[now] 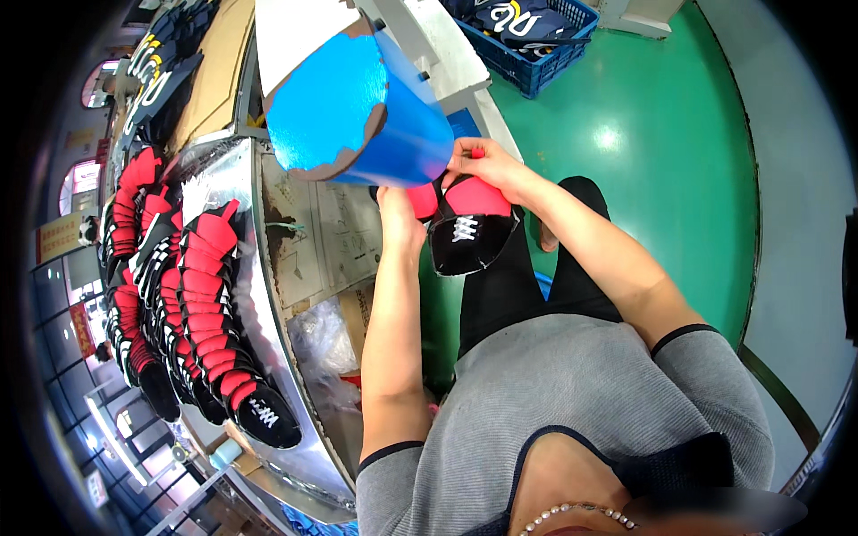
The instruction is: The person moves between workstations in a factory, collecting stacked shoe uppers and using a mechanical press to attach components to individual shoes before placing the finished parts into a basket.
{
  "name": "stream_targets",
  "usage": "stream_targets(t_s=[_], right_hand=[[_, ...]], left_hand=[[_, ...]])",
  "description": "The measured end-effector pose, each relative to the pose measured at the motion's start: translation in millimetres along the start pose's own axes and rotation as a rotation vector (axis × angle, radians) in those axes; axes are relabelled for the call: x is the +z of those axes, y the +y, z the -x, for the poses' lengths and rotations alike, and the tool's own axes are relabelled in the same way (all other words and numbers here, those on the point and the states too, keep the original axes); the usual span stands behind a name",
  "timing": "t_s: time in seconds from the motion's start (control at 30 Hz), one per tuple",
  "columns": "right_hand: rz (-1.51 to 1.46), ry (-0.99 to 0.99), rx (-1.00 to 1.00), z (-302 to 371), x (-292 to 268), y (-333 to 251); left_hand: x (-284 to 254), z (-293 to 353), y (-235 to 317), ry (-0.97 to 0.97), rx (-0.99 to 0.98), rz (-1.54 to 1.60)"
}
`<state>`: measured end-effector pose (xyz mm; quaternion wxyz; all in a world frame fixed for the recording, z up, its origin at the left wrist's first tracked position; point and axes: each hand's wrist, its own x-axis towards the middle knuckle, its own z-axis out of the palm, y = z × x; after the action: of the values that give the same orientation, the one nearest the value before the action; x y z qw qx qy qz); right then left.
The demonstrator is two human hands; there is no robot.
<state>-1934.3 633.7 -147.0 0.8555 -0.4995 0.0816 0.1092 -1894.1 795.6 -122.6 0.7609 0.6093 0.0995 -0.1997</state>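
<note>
A black shoe upper point(456, 246) with white laces and red lining hangs at the front of a blue machine head point(393, 134), toe end toward me. With bent fingers, my right hand point(490, 168) grips the red lining at its far right edge. My left hand point(399, 213) is closed at the left, against a red part beside the upper; the machine head hides some of its fingers. Whether that red part belongs to the same upper, I cannot tell. The machine's working point is hidden behind the blue cover, which has worn brown edges.
On a metal-edged table point(259, 268) at the left lie several rows of nested black and red shoe uppers point(210, 313). Dark blue pieces point(161, 89) are piled farther back. Clear plastic wrap point(326, 339) lies below the machine. A blue crate point(536, 67) stands on the green floor point(661, 179).
</note>
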Motion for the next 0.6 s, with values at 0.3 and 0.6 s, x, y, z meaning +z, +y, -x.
stream_targets(t_s=[0.3, 0.6], right_hand=[[-0.004, 0.359, -0.011, 39.4, -32.1, -20.7], [0.032, 0.346, -0.199, 39.5, 48.7, 26.3]], left_hand=[[-41.8, 71.3, 5.2, 0.336, 0.112, 0.104], [-4.1, 109.9, -13.1, 0.191, 0.113, -0.118]])
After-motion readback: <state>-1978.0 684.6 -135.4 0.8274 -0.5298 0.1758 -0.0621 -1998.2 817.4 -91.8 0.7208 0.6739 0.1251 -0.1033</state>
